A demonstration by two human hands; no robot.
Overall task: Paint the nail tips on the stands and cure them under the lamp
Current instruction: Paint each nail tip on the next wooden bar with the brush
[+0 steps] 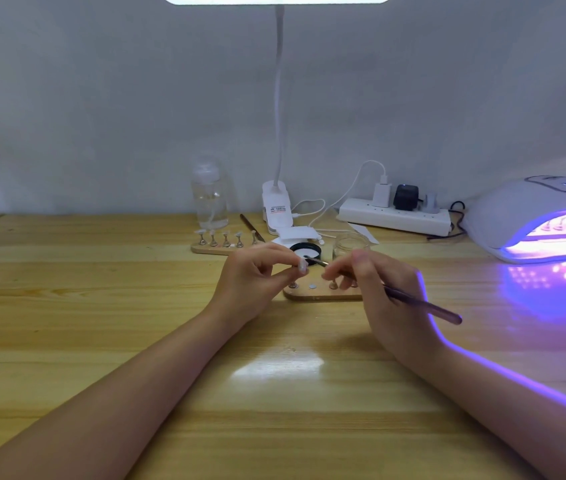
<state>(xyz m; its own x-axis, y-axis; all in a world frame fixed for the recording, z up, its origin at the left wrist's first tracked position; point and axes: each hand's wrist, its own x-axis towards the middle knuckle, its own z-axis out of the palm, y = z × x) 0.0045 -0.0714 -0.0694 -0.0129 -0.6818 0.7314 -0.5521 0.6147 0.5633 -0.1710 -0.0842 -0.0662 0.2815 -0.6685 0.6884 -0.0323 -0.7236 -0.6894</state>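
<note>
Now a nail tip (pixel 302 267) sits pinched in the left hand (pixel 253 280), lifted off the wooden stand (pixel 319 293) just beneath both hands. The right hand (pixel 383 292) grips the brush (pixel 423 303), bristles at the tip: painting underway. Next probably calls for steady strokes, then the glowing lamp (pixel 544 216) far right of the hands.

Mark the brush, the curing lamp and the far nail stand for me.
brush (pixel 423 304), head view, on its dark handle.
curing lamp (pixel 510 209), head view, on its white dome.
far nail stand (pixel 205 250), head view, on its wooden base.
</note>
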